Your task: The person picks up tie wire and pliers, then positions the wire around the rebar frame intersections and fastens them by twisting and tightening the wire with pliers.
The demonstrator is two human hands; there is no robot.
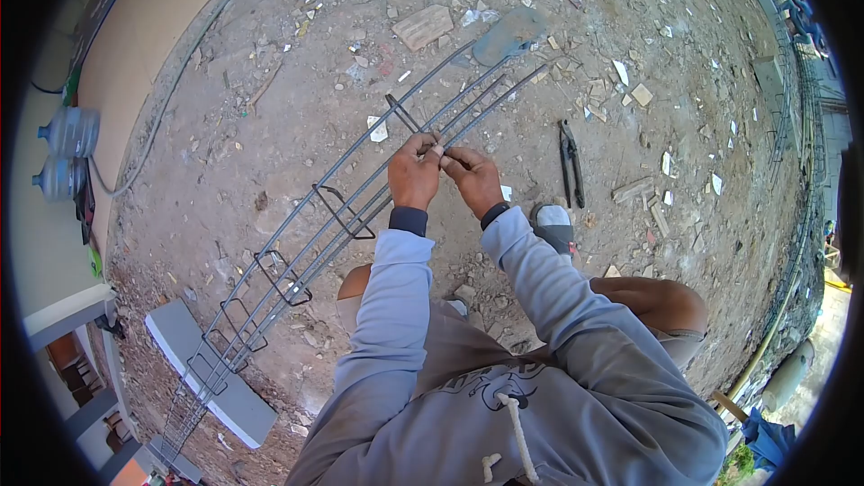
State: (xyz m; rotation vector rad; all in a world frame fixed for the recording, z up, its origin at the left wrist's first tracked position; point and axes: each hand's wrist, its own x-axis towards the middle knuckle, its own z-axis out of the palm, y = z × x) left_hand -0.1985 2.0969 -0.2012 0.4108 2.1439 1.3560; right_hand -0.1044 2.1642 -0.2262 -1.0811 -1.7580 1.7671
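A long rebar cage (335, 182) of several steel bars with bent stirrups runs diagonally in front of me, from lower left to upper middle. My left hand (414, 175) is closed in a pinch over the bars near the cage's far end. Against it, my right hand (475, 180) is pinched too, and the fingertips of both nearly meet at one bar. Whatever thin piece they hold is too small to make out. To the right of my hands, dark long-handled pincers (566, 148) lie on the ground, touched by neither hand.
A grey slab (247, 412) lies beneath the cage's near end. Beyond the far end are a flat broken piece (423, 28) and a bluish bag-like thing (508, 34). Rubble and tile shards litter the dirt. Two large water bottles (72, 132) stand at the left; more rebar (804, 153) lines the right.
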